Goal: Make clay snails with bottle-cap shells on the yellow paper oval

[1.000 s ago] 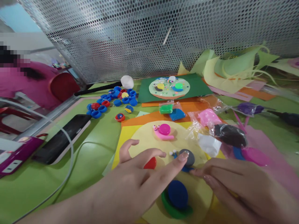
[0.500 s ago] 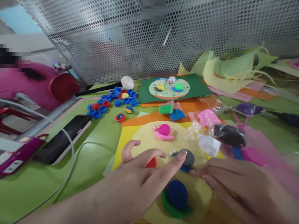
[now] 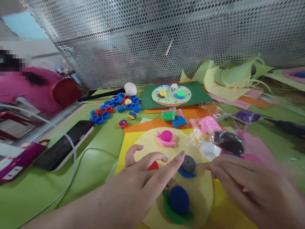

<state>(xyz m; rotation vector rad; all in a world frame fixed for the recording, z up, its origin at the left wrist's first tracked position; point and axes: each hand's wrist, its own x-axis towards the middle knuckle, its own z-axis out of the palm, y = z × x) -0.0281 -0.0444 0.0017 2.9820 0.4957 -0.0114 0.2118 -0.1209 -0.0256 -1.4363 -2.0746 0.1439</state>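
A grey disc snail (image 3: 188, 164) with a blue clay body lies on the pale yellow paper circle (image 3: 202, 194). My left hand (image 3: 147, 173) hovers open over the circle, its index fingertip at the disc's upper left edge. Just right of the disc is my right hand (image 3: 238, 181), index finger stretched toward it and nothing held. A pink snail (image 3: 166, 138) sits higher on the circle. Lower down is a green snail with a dark blue bottle cap shell (image 3: 179, 199). A red cap (image 3: 153, 165) is partly covered by my left hand.
Blue and red bottle caps (image 3: 100, 119) cluster at the left, near a black phone-like device (image 3: 65, 143) and a white cable (image 3: 74, 156). Bagged clay (image 3: 228, 142) lies at the right. A decorated disc on green card (image 3: 200, 92) and a perforated metal panel (image 3: 114, 41) are behind. A person (image 3: 30, 86) sits far left.
My left index finger has lifted off the grey disc's top and shifted left. My right hand has drawn back from the blue clay, up and slightly right. The view has tilted slightly.
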